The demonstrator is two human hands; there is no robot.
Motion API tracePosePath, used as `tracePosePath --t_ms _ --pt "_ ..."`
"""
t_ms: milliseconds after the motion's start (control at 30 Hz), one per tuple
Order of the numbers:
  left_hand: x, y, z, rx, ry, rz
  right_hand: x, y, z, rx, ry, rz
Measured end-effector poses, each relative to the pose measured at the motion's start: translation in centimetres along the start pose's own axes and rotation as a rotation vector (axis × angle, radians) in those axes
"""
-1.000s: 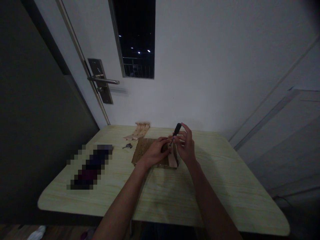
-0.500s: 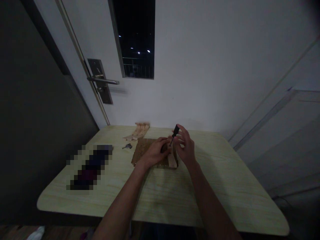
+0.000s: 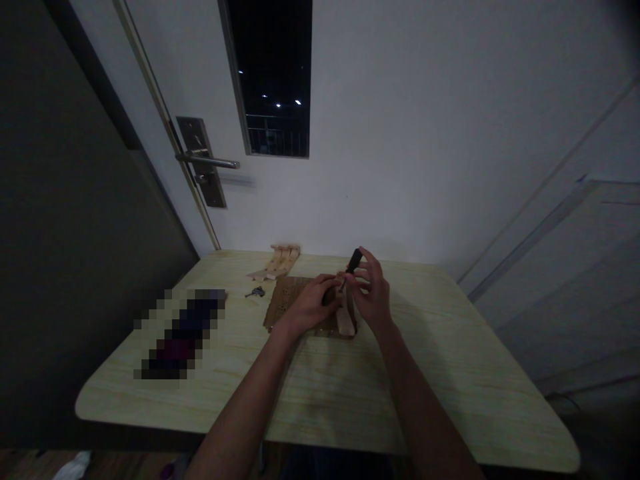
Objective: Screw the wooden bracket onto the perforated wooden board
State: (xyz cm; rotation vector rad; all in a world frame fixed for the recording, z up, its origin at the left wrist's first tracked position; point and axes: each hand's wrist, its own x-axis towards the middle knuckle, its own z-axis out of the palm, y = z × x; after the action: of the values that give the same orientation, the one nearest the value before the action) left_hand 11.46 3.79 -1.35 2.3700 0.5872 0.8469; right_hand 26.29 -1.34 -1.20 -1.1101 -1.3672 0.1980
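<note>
In my right hand (image 3: pixel 373 293) is a screwdriver (image 3: pixel 355 261) with a black handle, held tilted by the fingers. Its metal shaft points down at a pale wooden piece (image 3: pixel 345 323). My left hand (image 3: pixel 311 307) grips that wooden piece from the left side, steadying it on a brown cardboard-like mat (image 3: pixel 281 303). The exact spot where the screwdriver tip meets the wood is too small to make out. Fingers partly cover the far end of the wooden piece.
More pale wooden pieces (image 3: pixel 283 259) lie at the table's back edge. A small pile of screws (image 3: pixel 257 292) is left of the mat. Farther left lies a pixelated dark object (image 3: pixel 187 333). A door with a metal handle (image 3: pixel 210 161) rises behind the table (image 3: pixel 325 407).
The screwdriver handle has tipped slightly to the right, and the fingers of my right hand have shifted on it. My left hand stays in place on the wooden piece.
</note>
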Motion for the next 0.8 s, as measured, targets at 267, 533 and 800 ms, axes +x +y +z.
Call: tracePosePath --t_ms 267,533,800 --pt "0.01 -0.16 0.06 0.003 -0.002 0.0 -0.03 -0.29 -0.22 -0.009 -0.009 0.013" --pt "-0.14 -0.81 0.39 0.004 0.014 0.018 -0.07 -0.3 -0.24 0.008 -0.026 0.01" --pt "-0.05 -0.04 0.02 -0.006 0.009 -0.008 -0.05 -0.15 0.03 -0.004 0.006 0.019"
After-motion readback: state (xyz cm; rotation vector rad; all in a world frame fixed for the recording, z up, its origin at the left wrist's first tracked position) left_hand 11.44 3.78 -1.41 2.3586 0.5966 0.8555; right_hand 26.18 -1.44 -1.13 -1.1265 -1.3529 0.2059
